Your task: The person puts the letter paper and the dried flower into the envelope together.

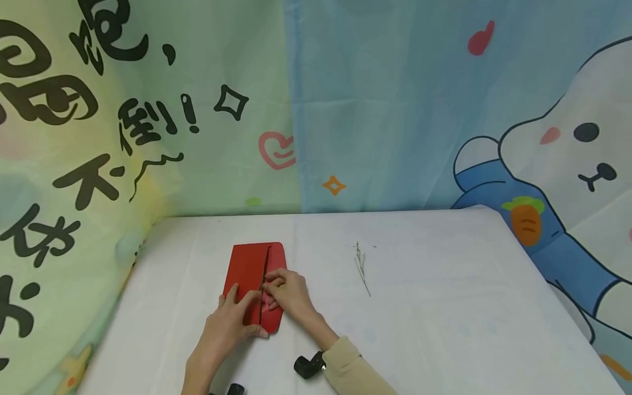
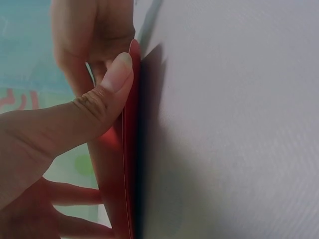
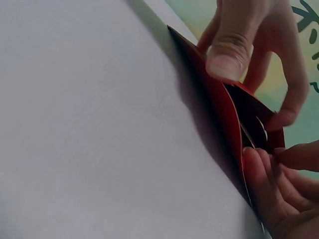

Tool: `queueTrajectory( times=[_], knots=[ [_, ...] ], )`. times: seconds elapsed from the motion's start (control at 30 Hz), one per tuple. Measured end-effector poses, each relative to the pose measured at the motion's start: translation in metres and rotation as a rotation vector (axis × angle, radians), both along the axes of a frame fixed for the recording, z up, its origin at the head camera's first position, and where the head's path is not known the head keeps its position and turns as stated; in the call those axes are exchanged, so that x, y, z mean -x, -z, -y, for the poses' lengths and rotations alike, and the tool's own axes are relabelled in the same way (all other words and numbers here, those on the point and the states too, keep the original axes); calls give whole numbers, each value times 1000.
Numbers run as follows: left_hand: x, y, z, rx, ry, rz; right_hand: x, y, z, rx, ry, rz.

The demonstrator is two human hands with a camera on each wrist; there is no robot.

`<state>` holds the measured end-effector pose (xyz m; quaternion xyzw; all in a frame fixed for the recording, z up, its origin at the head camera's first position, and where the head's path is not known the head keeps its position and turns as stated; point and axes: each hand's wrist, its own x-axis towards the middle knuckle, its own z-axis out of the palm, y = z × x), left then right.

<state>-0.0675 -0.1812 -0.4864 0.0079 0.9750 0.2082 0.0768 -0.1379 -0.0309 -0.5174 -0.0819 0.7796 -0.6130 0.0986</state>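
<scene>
A red envelope (image 1: 247, 266) lies on the white table, its flap (image 1: 276, 257) folded out to the right and its mouth parted. My left hand (image 1: 224, 326) grips it at the near edge, thumb at the flap's near corner and fingertips at the opening. In the left wrist view that thumb (image 2: 107, 97) presses the envelope's edge (image 2: 130, 119). With curled fingers, my right hand (image 1: 292, 296) pinches at the opening by the flap. The right wrist view shows its fingertips (image 3: 254, 162) inside the mouth, beside a thin pale edge; what lies deeper is hidden.
To the right of the envelope, a thin dried sprig (image 1: 361, 269) lies on the table (image 1: 434, 307), with tiny dark bits near its top. A printed curtain (image 1: 370, 109) hangs behind the table's far edge. A black device (image 1: 308, 366) sits at my right wrist.
</scene>
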Motion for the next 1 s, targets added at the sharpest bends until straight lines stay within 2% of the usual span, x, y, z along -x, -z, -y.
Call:
queueTrajectory(
  times=[0.17,0.27,0.4,0.73,1.0],
  knots=[
    [0,1,1,-4,-4,2,-1,-1,-9,38,0,-18],
    [-1,1,1,-12,3,-5,-2,-3,-18,9,7,-49],
    [-2,1,0,-16,3,-20,-3,-7,-30,-84,39,-130],
    [-3,1,-2,-4,-5,-35,-6,-17,-68,-321,187,-303],
    [-4,-1,-3,-1,-3,-34,-11,-13,-90,-520,284,-376]
  ],
)
